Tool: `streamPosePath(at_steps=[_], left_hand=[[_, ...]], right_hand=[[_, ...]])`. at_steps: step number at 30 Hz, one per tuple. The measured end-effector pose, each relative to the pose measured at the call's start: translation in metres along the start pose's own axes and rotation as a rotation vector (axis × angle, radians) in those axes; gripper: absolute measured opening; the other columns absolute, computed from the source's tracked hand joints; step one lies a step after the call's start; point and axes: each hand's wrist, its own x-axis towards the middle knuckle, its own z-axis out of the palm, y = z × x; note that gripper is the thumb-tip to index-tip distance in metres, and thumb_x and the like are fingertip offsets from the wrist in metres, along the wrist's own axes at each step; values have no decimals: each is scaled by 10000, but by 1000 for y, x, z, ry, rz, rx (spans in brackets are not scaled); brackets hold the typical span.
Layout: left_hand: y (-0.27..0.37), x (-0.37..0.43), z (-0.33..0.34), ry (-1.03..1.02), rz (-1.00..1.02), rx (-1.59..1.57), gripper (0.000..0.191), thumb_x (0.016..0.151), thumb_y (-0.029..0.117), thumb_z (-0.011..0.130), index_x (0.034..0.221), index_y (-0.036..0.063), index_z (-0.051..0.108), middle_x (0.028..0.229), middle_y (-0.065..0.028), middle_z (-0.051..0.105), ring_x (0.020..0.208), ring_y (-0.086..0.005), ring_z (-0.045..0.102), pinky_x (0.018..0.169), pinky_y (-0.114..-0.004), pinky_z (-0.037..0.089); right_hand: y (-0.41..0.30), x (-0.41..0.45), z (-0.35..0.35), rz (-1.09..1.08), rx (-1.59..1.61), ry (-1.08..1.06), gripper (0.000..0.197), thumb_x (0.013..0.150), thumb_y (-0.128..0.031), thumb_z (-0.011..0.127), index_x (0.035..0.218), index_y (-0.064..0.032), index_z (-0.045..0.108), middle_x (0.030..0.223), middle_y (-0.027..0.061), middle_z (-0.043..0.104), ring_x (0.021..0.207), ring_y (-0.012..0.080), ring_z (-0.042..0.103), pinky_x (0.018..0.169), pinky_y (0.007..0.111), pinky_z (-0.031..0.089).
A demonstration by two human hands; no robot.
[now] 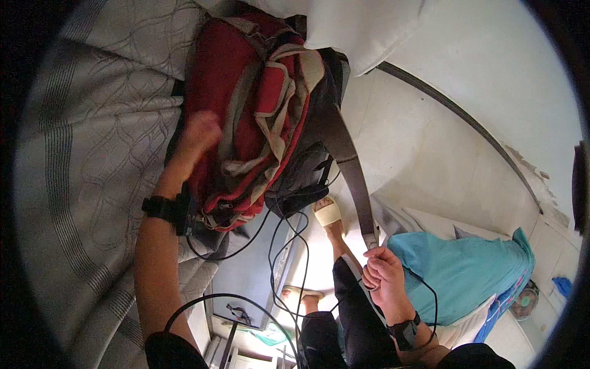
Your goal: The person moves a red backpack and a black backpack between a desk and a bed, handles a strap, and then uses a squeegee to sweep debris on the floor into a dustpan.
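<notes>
A red backpack with beige trim (272, 87) lies in front of me against a grey patterned cloth (106, 161). My left hand (200, 133) is blurred over the backpack's left side; its fingers look curled, and whether they grip the fabric is unclear. In my right hand (382, 276) is the lower end of a wide brown-grey strap (355, 180), pinched at the fingertips. That strap runs up to the dark area beside the backpack, where its upper attachment is hard to make out. A dark bag (295, 180) sits against the backpack's lower right side.
Thin black cables (306, 244) loop between my arms and hang over my legs. A teal cloth (451, 272) covers something at the right, near a small fan (524, 300). White fabric (359, 27) hangs above the pale floor (415, 133). My feet wear pale slippers (327, 213).
</notes>
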Motion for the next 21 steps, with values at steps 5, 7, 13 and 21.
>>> streamPosePath(at_steps=[5, 7, 13, 21], left_hand=[[0, 86, -16, 558, -146, 78, 849, 737, 379, 683, 1374, 97, 198, 1368, -145, 290, 1199, -303, 359, 946, -451, 346], [-12, 103, -17, 561, -191, -69, 817, 745, 386, 671, 1366, 88, 231, 1350, -157, 325, 1194, -308, 373, 945, -438, 350], [67, 129, 39, 377, 269, 367, 475, 865, 289, 509, 1241, 7, 436, 1126, -146, 559, 1119, -324, 455, 911, -402, 373], [84, 68, 59, 627, 347, 53, 657, 860, 393, 492, 1353, 36, 244, 1360, -227, 276, 1254, -395, 256, 1012, -472, 217]], right_hand=[[0, 1, 7, -2, 7, -25, 81, 850, -61, 498, 886, -27, 562, 507, -41, 331, 391, 39, 273, 363, 193, 223], [1, 5, 8, 31, 77, -94, 97, 855, -57, 496, 895, -7, 568, 515, -39, 363, 411, 32, 302, 368, 183, 235], [-3, 0, -4, 28, 29, 71, 97, 875, -74, 479, 892, -40, 568, 497, -57, 295, 385, 35, 247, 359, 192, 210], [0, -2, -3, -54, 40, -25, 90, 875, -85, 493, 899, -35, 563, 516, -55, 309, 397, 33, 252, 365, 190, 211]])
